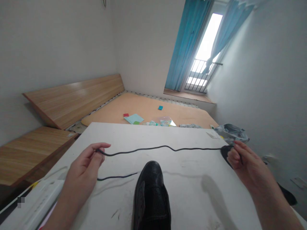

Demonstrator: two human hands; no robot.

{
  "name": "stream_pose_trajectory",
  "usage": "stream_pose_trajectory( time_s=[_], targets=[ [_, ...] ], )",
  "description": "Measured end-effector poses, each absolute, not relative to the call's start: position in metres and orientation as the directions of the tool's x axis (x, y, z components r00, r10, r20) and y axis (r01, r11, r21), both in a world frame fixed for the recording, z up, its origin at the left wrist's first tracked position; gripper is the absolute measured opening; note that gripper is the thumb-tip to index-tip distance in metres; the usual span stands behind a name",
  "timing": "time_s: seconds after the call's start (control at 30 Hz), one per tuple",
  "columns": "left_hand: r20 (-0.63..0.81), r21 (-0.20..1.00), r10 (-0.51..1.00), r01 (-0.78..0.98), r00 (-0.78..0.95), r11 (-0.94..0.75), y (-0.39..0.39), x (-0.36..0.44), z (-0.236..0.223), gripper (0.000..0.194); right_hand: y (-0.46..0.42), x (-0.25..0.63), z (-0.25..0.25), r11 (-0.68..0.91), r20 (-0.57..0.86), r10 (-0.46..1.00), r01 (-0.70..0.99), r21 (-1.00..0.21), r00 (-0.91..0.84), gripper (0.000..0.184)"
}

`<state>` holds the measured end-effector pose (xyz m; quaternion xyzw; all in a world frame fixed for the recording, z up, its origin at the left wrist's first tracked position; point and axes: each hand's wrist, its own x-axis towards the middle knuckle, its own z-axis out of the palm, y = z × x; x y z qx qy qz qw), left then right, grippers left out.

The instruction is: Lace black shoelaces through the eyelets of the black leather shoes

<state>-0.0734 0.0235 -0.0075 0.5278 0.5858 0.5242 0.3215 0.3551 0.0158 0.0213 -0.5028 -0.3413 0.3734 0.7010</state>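
A thin black shoelace (144,149) stretches, slightly wavy, between my two hands above the white table. My left hand (83,167) pinches it between thumb and fingers, and a loose tail hangs below that hand toward the middle. On the right, my right hand (244,156) is closed on the lace near its other end. A black leather shoe (153,195) stands on the table between my hands, toe pointing away; its near end is cut off by the frame. Another black shoe (225,153) is partly hidden behind my right hand.
The white table (192,198) has a power strip (43,201) at its left edge. Beyond lies a bed (115,108) with a light-blue book (134,118) and small packets. A plastic bag (232,132) is at the far right corner. Blue curtains (184,44) flank the window.
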Motion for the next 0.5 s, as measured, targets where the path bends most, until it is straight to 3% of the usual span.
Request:
stream_pose_trajectory(
  time_s=[0.07,0.17,0.27,0.37,0.5],
  targets=[
    [0.099,0.932,0.98,0.362,-0.176,-0.029,0.018,-0.078,-0.017,0.04,0.007,0.372,0.008,0.098,0.051,0.86,-0.065,-0.993,0.508,0.018],
    [-0.033,0.889,0.997,0.457,0.067,-0.001,0.005,-0.067,-0.029,0.056,-0.011,0.36,-0.019,-0.1,-0.098,0.94,-0.011,-0.995,0.328,0.033],
    [-0.094,0.81,0.955,0.579,0.282,-0.091,-0.005,-0.045,-0.025,0.046,-0.023,0.326,-0.041,-0.217,-0.203,0.975,0.185,-0.959,0.089,0.042],
    [-0.086,0.725,0.92,0.657,0.382,-0.205,-0.008,-0.018,-0.009,0.032,-0.029,0.296,-0.053,-0.148,-0.181,0.983,0.44,-0.886,-0.033,0.037],
    [-0.047,0.598,0.857,0.701,0.514,-0.388,-0.003,0.017,0.005,0.02,-0.031,0.263,-0.06,-0.038,-0.1,0.99,0.515,-0.857,-0.094,0.034]
  ],
)
